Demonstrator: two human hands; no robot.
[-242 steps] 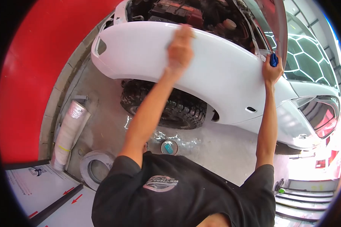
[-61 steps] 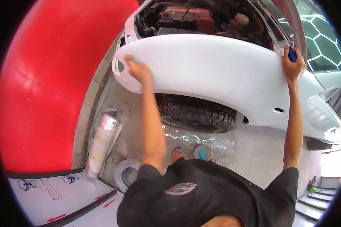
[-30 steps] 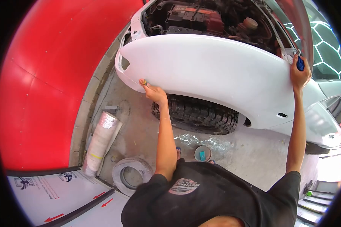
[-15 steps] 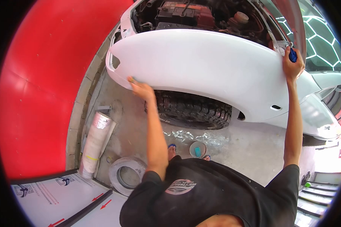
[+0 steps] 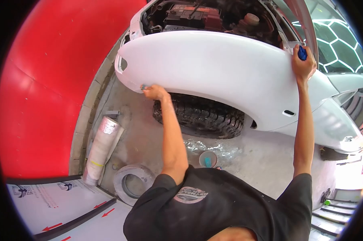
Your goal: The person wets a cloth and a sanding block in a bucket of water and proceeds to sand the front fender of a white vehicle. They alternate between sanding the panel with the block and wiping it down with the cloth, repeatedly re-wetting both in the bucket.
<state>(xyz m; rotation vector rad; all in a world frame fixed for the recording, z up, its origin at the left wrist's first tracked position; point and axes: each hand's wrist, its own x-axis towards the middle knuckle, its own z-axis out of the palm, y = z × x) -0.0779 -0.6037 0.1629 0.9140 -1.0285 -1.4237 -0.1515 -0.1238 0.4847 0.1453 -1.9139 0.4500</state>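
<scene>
A white car fender (image 5: 213, 60) spans the view in front of me, above the wheel's tyre (image 5: 201, 114). My left hand (image 5: 154, 92) is at the fender's lower front edge, fingers pinched on a small grey-green pad (image 5: 144, 86) whose exact kind I cannot make out. At the fender's upper rear corner, near the raised hood, my right hand (image 5: 304, 66) is closed around a bunched blue cloth (image 5: 302, 53). The palm side of that hand is hidden.
Engine bay with battery (image 5: 193, 16) lies open beyond the fender. On the floor are a bucket (image 5: 213, 155) with a teal item, a loose tyre (image 5: 123, 185), a foil-ended roll (image 5: 97, 150) and crumpled clear plastic (image 5: 229, 150). A red panel (image 5: 44, 92) stands left.
My left hand has shifted slightly rightward and down along the fender's lower edge, its wrist more bent. The right hand stays at the rear corner with the blue cloth; the view has shifted slightly.
</scene>
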